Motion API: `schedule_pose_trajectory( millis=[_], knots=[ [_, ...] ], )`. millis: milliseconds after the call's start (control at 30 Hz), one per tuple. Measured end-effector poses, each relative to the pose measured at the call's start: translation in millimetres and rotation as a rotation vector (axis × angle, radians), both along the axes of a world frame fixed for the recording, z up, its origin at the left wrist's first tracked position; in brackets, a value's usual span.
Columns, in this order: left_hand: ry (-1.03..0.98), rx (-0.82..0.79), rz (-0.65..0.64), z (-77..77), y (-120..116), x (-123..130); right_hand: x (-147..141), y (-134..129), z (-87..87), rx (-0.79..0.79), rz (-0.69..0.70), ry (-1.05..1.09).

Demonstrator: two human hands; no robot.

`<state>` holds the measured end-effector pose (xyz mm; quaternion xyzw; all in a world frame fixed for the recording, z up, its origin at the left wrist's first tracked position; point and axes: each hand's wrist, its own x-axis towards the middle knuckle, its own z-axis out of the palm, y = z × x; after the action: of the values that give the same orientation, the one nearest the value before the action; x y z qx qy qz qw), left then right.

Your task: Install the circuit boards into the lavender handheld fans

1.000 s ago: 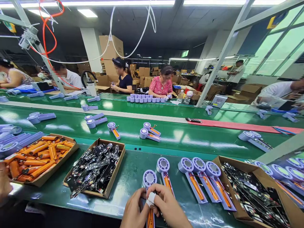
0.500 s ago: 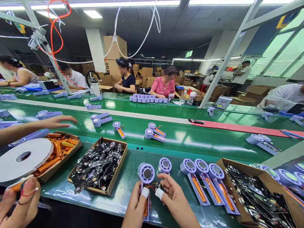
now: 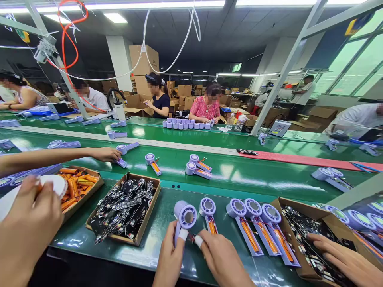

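Observation:
My left hand [image 3: 170, 255] is closed around the handle of a light-purple handheld fan [image 3: 181, 211], its round head tilted up. White tape covers the thumb. My right hand [image 3: 223, 255], also with a taped fingertip, pinches a small dark piece beside the handle; in the earlier view this is a black circuit board with wires. Fingers mostly hide it now. Just behind my right hand lies another purple fan [image 3: 207, 207] with an orange battery [image 3: 212, 227] in its handle. Several more such fans [image 3: 253, 207] lie in a row to the right.
A cardboard box of circuit boards [image 3: 128, 207] stands left, another box [image 3: 312, 239] right, where a co-worker's hand [image 3: 338, 251] reaches in. Orange batteries [image 3: 74, 185] fill a box at far left. A co-worker's hand [image 3: 106, 154] touches fans on the green conveyor belt [image 3: 239, 175].
The fan in my left hand has turned and tilted; my right hand has rotated, knuckles up. A co-worker's hand has reached a fan on the belt. Another hand has entered the right box.

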<state>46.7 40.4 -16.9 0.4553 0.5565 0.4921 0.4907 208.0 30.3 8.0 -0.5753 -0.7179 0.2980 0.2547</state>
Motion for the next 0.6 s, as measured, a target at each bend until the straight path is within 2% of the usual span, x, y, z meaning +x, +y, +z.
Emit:
schedule_pose_trajectory(
  millis=[100,200,300,400,500,600],
  knots=[
    [0.014,-0.019,-0.104,0.2,2.6,-5.8,10.6,-4.8,3.4,-0.037,0.029,0.217],
    [-0.068,-0.084,-0.131,-0.4,1.7,-7.6,32.5,-7.1,13.1,-0.02,-0.001,0.284],
    [-0.29,-0.224,-0.206,-2.9,-0.4,-5.6,74.2,-2.1,27.9,0.008,-0.06,0.343],
    [-0.49,-0.286,-0.229,-8.1,-1.1,-3.2,133.6,12.2,45.3,0.049,-0.147,0.403],
    [-0.534,-0.249,-0.216,-13.8,-2.3,-2.4,186.2,28.2,59.9,0.083,-0.274,0.527],
    [-0.461,-0.19,-0.212,-15.2,-7.1,-2.4,204.2,31.6,67.5,0.08,-0.302,0.563]
  ],
)
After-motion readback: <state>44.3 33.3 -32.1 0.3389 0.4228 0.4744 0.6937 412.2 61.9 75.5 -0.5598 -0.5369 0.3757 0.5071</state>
